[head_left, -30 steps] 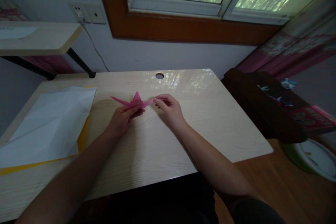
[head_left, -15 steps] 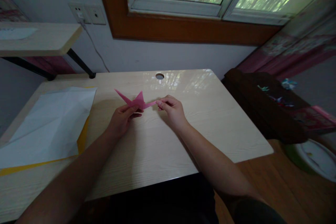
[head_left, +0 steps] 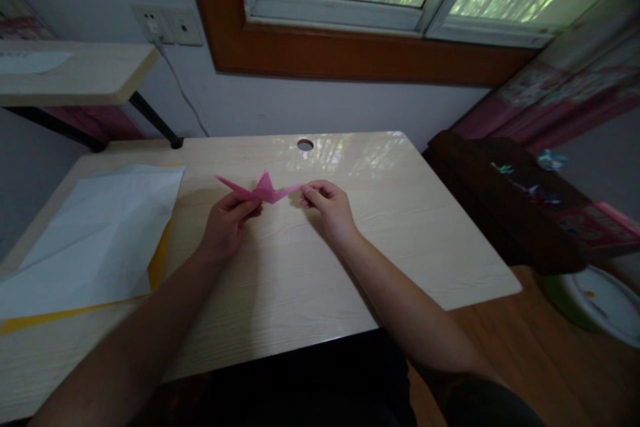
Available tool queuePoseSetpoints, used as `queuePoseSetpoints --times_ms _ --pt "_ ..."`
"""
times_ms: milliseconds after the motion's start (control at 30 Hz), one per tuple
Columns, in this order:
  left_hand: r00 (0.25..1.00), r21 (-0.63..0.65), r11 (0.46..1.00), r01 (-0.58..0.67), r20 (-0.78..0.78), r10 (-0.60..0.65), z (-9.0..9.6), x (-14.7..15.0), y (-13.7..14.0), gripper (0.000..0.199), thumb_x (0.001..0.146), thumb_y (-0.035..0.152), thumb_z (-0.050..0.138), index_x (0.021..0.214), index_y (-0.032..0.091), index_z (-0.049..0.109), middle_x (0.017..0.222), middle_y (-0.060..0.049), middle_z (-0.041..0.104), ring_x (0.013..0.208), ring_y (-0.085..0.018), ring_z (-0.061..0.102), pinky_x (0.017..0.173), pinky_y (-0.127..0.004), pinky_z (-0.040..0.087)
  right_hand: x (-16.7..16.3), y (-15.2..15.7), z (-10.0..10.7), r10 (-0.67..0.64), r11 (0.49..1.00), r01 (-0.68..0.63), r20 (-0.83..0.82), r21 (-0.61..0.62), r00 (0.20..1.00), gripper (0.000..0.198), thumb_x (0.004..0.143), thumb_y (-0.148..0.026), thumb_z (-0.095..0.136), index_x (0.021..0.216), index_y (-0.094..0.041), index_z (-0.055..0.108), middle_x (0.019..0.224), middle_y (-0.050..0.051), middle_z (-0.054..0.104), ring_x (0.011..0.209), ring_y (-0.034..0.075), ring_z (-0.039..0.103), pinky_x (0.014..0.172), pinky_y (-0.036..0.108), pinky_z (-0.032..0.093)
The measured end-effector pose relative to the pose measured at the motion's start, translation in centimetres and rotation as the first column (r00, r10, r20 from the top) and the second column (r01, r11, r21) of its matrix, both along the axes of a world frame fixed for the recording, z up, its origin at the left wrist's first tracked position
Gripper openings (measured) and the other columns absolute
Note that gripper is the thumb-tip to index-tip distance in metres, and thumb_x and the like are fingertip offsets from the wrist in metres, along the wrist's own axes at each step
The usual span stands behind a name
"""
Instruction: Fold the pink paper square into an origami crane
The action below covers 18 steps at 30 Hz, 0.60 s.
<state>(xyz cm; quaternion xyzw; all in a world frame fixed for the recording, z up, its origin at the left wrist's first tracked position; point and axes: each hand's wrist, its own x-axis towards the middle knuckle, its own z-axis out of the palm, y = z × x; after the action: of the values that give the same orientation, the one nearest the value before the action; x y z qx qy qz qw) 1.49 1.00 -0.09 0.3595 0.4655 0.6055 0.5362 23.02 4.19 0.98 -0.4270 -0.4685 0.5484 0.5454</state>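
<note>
A pink origami crane (head_left: 266,191), with long thin points to either side and a peak in the middle, is held over the desk between my hands. My left hand (head_left: 227,219) pinches its body from the near left side, thumb on top. At the other end, my right hand (head_left: 325,203) has the tip of the right-hand point between thumb and fingers. My fingers hide the crane's lower left part and the very end of that tip.
White paper sheets (head_left: 100,227) over a yellow sheet (head_left: 159,260) lie on the desk (head_left: 310,293) at left. A raised shelf (head_left: 75,77) stands behind them. To the right are a dark cabinet (head_left: 480,180) with small folded papers and a round bin (head_left: 600,300).
The crane has tilted a little, its right-hand point now rising towards my right hand. My left hand has shifted slightly left and turned; both hands keep their hold.
</note>
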Motion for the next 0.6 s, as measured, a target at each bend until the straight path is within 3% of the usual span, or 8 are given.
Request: queuePoseSetpoints --times_ms 233,400,600 --pt "0.999 -0.003 1.0 -0.019 -0.03 0.019 -0.08 0.0 0.07 0.018 0.067 0.028 0.086 0.078 0.019 0.076 0.077 -0.002 0.073 0.071 -0.015 0.066 0.075 -0.031 0.055 0.13 0.32 -0.35 -0.012 0.999 0.009 0.059 0.045 0.998 0.026 0.078 -0.045 0.079 0.082 -0.02 0.072 0.067 -0.002 0.062 0.06 0.012 0.054 0.06 0.027 0.043" --pt "1.0 -0.001 1.0 -0.012 -0.013 0.012 0.0 0.11 0.07 0.019 0.066 0.027 0.087 0.079 0.018 0.076 0.076 -0.001 0.073 0.071 -0.014 0.066 0.075 -0.03 0.055 0.18 0.15 -0.14 -0.053 0.991 0.037 0.127 0.127 0.991 0.025 0.079 -0.044 0.08 0.079 -0.02 0.073 0.072 0.0 0.062 0.066 0.013 0.056 0.065 0.028 0.043" --pt "0.999 0.006 1.0 0.005 0.038 -0.005 -0.15 0.14 0.06 0.02 0.063 0.026 0.089 0.077 0.018 0.076 0.075 -0.001 0.074 0.07 -0.014 0.066 0.072 -0.028 0.055 0.2 0.03 -0.06 -0.038 0.993 0.025 0.109 0.117 0.993 0.024 0.08 -0.043 0.077 0.079 -0.02 0.072 0.07 -0.001 0.062 0.067 0.014 0.055 0.067 0.029 0.043"
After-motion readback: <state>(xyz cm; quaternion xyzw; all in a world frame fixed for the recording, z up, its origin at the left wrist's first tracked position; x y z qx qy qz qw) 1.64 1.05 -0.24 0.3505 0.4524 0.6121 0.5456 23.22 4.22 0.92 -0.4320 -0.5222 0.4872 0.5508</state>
